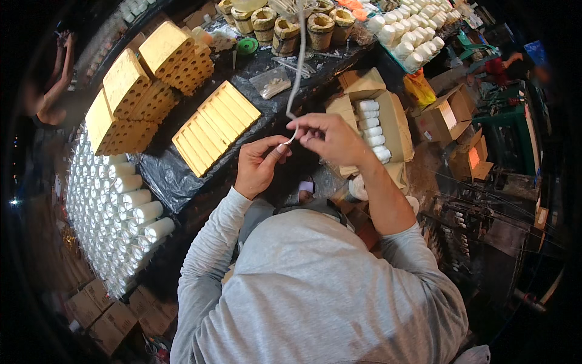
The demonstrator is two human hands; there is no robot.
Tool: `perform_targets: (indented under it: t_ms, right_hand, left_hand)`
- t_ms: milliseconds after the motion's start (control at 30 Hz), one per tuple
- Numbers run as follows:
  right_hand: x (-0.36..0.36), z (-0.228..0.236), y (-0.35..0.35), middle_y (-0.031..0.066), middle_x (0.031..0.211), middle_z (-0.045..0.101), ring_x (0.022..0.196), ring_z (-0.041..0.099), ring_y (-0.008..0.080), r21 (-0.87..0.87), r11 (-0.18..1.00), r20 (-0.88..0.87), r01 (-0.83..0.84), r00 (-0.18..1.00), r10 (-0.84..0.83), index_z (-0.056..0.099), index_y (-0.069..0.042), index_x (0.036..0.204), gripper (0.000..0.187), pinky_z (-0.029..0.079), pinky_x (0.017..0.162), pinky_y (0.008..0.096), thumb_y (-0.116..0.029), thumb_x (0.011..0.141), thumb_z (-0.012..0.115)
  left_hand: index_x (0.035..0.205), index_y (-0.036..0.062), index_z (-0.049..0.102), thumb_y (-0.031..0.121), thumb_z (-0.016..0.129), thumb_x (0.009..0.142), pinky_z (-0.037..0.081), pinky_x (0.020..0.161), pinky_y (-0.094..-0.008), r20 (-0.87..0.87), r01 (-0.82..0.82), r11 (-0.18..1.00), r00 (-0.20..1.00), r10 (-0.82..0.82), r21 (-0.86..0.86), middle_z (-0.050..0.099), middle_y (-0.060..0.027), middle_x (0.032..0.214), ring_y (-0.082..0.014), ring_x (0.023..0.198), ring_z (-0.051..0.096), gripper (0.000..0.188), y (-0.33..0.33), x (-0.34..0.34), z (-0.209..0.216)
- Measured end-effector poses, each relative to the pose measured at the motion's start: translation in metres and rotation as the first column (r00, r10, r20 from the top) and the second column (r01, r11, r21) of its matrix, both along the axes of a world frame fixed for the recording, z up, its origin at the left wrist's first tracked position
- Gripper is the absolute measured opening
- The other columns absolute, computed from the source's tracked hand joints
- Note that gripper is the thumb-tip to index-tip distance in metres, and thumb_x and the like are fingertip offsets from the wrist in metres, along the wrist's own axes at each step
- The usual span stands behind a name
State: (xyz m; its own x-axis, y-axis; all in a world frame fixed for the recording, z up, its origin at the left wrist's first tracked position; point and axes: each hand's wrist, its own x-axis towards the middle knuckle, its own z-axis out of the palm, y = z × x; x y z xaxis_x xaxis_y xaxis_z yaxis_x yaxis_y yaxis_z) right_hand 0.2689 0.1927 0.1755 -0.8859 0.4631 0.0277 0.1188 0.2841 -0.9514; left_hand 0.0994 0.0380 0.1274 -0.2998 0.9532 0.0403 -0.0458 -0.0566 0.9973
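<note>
A white cord (299,67) comes down from the top of the view to my hands in front of my body. My left hand (257,164) pinches its lower end between thumb and fingertips. Just right of it and slightly farther off, my right hand (336,139) has its fingers bent and closed on the cord, where it kinks. Beyond my left hand, a yellow block with parallel grooves (216,128) lies on a black plastic sheet (163,176). A clear plastic bag with small pale pieces (270,82) lies near the cord, on the same table.
Yellow blocks with round holes (130,91) stand stacked at the left, beside rows of white candle-like cylinders (109,206). Wooden buckets (286,36) line the far edge. An open cardboard box (397,130) at the right holds white rolls. Another person's arm (54,91) shows far left.
</note>
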Motion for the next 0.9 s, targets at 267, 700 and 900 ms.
perform_targets:
  t_ms: [267,700,900]
  right_hand:
    - [0.006,-0.163,0.059,0.0177,0.104,0.075,0.091,0.074,0.0253,0.091,0.948,0.404,0.306,0.858,-0.316,0.071,0.000,0.111,0.026,0.057,0.083,0.0364,-0.013,0.089,0.068]
    - [-0.163,-0.241,0.202,0.0166,0.127,0.063,0.122,0.056,0.0378,0.743,0.663,0.487,-0.095,0.755,-0.439,0.063,-0.002,0.121,0.031,0.048,0.099,0.0525,-0.018,0.095,0.058]
    - [-0.181,-0.249,0.200,0.0207,0.133,0.057,0.125,0.054,0.0369,0.777,0.625,0.539,-0.076,0.594,-0.597,0.059,-0.001,0.130,0.037,0.048,0.099,0.0519,-0.020,0.101,0.046]
  left_hand:
    - [0.111,-0.0028,0.070,0.008,0.064,0.101,0.055,0.072,-0.0278,0.146,-0.015,1.000,0.989,0.017,-0.015,0.072,-0.0085,0.094,-0.0136,0.079,0.065,0.017,-0.011,-0.007,-0.005]
    - [0.108,-0.0021,0.069,0.010,0.064,0.101,0.056,0.075,-0.0270,0.222,-0.131,0.990,0.965,0.138,-0.044,0.072,-0.0067,0.091,-0.0118,0.080,0.066,0.015,-0.023,-0.007,0.030]
    - [0.097,-0.0035,0.069,-0.001,0.069,0.090,0.054,0.067,-0.0318,-0.394,-0.118,0.987,0.907,0.150,0.106,0.069,-0.0141,0.083,-0.0236,0.072,0.068,0.008,-0.032,-0.010,0.116]
